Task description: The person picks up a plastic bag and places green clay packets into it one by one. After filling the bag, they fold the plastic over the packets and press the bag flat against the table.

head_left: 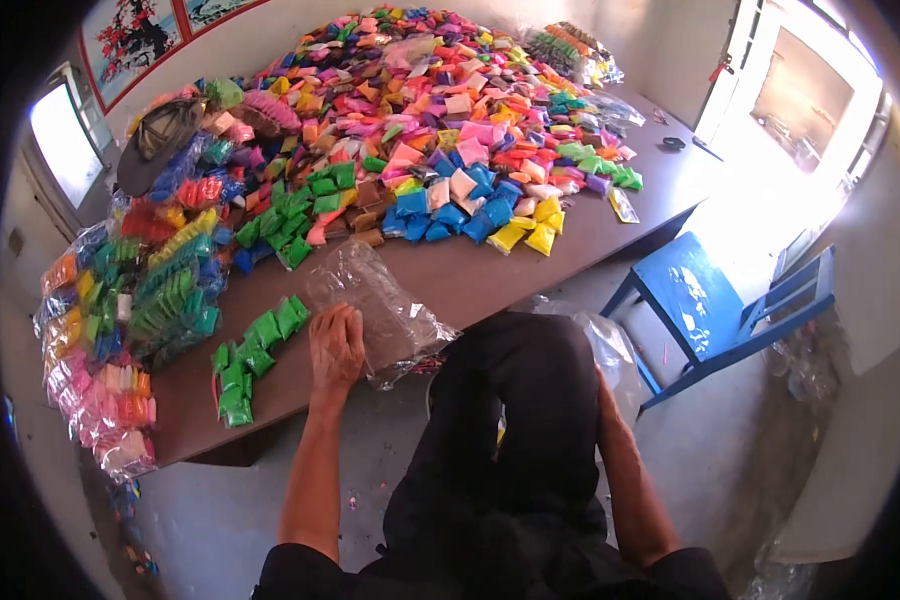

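Observation:
My left hand (337,345) is at the front edge of the table, its fingers curled together at the left side of a clear plastic bag (375,305). The bag lies crumpled over the table edge and droops toward my knees. Just left of that hand are two rows of small green packets (255,352), lined up on the tabletop. My right hand (603,388) is down beside my right knee, with its fingers hidden behind the leg. Another clear plastic sheet (615,350) shows next to it.
A large heap of small colourful packets (410,110) covers the back of the brown table (470,275). Bundled packs (160,290) are stacked along the left end, with a dark hat (160,140) on top. A blue chair (695,290) stands at the right, near a bright doorway.

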Demonstrator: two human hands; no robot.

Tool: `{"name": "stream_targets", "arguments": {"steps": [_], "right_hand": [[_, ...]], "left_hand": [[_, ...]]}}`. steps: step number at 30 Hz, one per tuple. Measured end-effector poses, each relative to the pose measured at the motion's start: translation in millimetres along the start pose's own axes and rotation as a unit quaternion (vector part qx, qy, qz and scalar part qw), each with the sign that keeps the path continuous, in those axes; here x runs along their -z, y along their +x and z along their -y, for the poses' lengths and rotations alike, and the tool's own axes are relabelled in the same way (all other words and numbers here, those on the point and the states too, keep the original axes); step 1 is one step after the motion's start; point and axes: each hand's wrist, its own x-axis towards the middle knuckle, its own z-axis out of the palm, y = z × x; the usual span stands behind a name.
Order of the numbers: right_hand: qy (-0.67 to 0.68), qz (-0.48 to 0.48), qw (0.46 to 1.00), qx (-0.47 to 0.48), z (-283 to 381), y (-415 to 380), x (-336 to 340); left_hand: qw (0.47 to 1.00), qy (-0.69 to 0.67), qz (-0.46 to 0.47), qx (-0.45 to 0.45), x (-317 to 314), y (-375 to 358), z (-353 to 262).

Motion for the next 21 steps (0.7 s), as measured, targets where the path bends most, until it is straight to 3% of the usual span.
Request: {"name": "stream_targets", "arguments": {"steps": [6, 12, 16, 18, 21], "right_hand": [[-0.021, -0.022, 0.999, -0.044, 1.6, 16.4, -27.8], [-0.050, 0.027, 0.996, -0.071, -21.2, 39.0, -29.4], [-0.249, 0.020, 0.968, -0.023, -56.4, 61.5, -11.4], [-0.407, 0.004, 0.913, 0.020, -55.9, 61.8, -23.7], [-0.455, -0.068, 0.881, 0.113, -42.3, 50.5, -57.2]], "left_hand": [[1.000, -0.009, 0.008, 0.022, -2.0, 0.0, 4.1], [1.000, -0.016, 0.003, 0.016, -4.0, 0.4, 7.2], [1.000, -0.021, 0.002, 0.013, 0.0, 3.0, 1.7], [1.000, -0.021, 0.012, 0.014, -1.3, 1.3, 4.8], [1.000, -0.013, 0.021, 0.019, 8.4, 6.4, -4.7]]}}
